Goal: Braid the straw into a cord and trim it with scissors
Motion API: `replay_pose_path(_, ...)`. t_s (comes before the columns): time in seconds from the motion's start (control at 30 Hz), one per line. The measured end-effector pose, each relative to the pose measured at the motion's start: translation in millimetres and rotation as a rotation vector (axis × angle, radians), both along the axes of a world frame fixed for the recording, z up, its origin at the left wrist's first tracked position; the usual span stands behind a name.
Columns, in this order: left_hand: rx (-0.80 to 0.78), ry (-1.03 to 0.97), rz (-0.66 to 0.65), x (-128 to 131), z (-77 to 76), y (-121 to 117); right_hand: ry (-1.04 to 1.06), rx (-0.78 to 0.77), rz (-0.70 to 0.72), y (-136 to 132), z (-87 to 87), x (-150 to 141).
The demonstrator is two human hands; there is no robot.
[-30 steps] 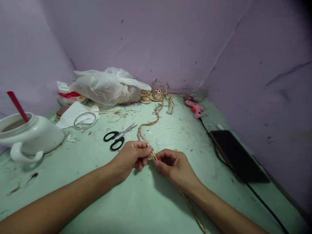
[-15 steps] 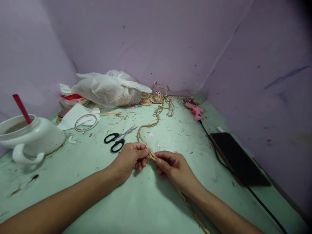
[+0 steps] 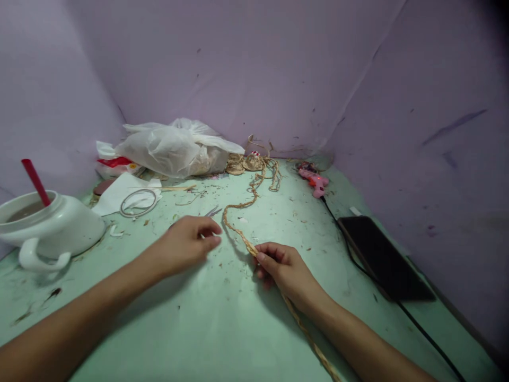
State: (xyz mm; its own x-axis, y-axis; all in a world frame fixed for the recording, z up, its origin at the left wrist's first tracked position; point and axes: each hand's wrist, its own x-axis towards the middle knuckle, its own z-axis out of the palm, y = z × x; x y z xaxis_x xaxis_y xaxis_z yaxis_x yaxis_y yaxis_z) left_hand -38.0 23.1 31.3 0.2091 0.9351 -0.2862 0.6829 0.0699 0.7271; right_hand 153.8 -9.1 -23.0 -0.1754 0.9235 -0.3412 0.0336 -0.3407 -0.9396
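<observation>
Between the thumb and fingers of my right hand (image 3: pixel 280 265) is a tan braided cord (image 3: pixel 236 229). From there the cord winds away toward the back of the table and also runs down under my right wrist to the front edge. My left hand (image 3: pixel 194 239) holds nothing; its thumb and fingers are apart, a short way left of the cord. It hovers over the black-handled scissors (image 3: pixel 213 211), hiding their handles so that mostly the blade tips show.
A white cup (image 3: pixel 75 220) with a red stick stands at left. Behind lie a plastic bag (image 3: pixel 170 151), a wire ring (image 3: pixel 138 203) on white paper and coiled woven pieces (image 3: pixel 252 162). At right are a pink glue gun (image 3: pixel 316 183), its black cable and a dark phone-like slab (image 3: pixel 384 257).
My left hand has let go of the cord and moved left, over the scissors. My right hand keeps its pinch on the cord in nearly the same place.
</observation>
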Motion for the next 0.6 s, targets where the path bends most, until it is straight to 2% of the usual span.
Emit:
replay_pose_path(0.07,0.300,0.427,-0.049,-19,6.2,11,0.006,-0.006,0.000,0,0.3,0)
replay_pose_path(0.1,0.370,0.587,-0.065,-26,6.2,16,0.006,-0.007,0.002,0,0.2,0)
replay_pose_path(0.17,0.384,0.776,-0.125,-35,1.3,23,0.005,-0.008,0.007,0,-0.4,0)
replay_pose_path(0.27,0.338,0.852,-0.206,-36,-10.2,24,0.009,-0.008,0.010,1,-1.6,0)
replay_pose_path(0.37,0.365,0.869,-0.227,-32,-16.2,22,0.008,-0.015,0.008,1,-1.1,0)
replay_pose_path(0.47,0.341,0.882,-0.227,-31,-14.8,21,0.007,-0.027,0.006,2,0.9,0)
replay_pose_path(0.6,0.361,0.923,-0.162,-29,-8.1,20,0.009,-0.036,-0.009,2,2.6,-1)
